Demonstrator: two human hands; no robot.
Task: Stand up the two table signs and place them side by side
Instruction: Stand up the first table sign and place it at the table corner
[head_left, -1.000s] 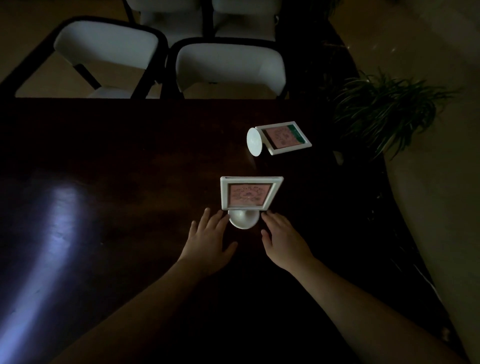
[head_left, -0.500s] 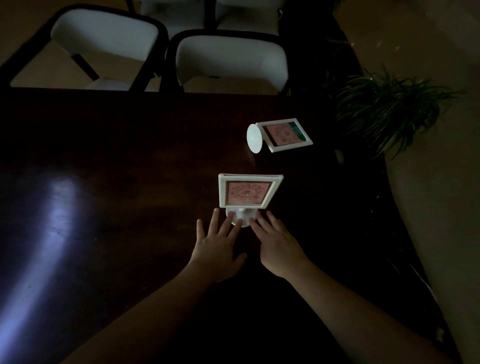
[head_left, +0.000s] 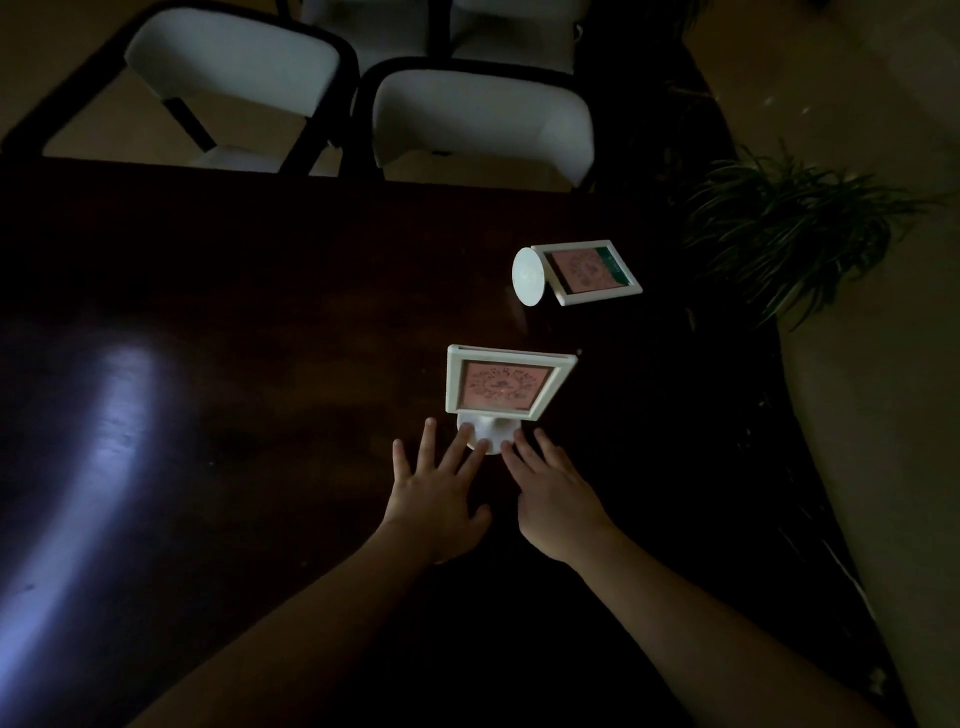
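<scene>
Currently the near sign (head_left: 506, 384) is upright, its base touched by spread fingers of left hand (head_left: 434, 493) and right hand (head_left: 556, 496); nothing is gripped. Far sign (head_left: 582, 273) is lying flat, up-right, base leftward; right hand is judged nearer.

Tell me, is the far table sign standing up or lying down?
Lying down. The far sign rests on its back on the table, its round base turned on edge, facing left, unlike the upright near sign.

Near white-framed sign (head_left: 506, 383) stands upright; far sign (head_left: 576, 273) lies toppled.
</scene>
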